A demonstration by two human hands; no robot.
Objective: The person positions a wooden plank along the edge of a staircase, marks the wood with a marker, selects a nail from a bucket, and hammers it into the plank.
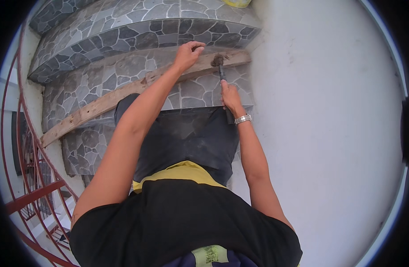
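Observation:
My right hand [229, 95] grips the dark handle of a hammer [221, 71]. Its dirty head is at the right part of a long, worn wooden beam [101, 103]; whether it touches the wood is unclear. My left hand [188, 55] hovers over or rests by the beam's far edge, left of the hammer head. Its fingers are curled with the thumb near them, and the inside of the hand is hidden. The beam runs across a stone-patterned step [131, 66], from the railing side to the wall.
A white wall [324, 116] rises along the right. Stone-faced stairs [151, 35] climb ahead, with a yellow container [237, 3] higher up, partly cut off. A red metal railing [36, 197] borders the left side, beyond a drop. My knees are bent close to the beam.

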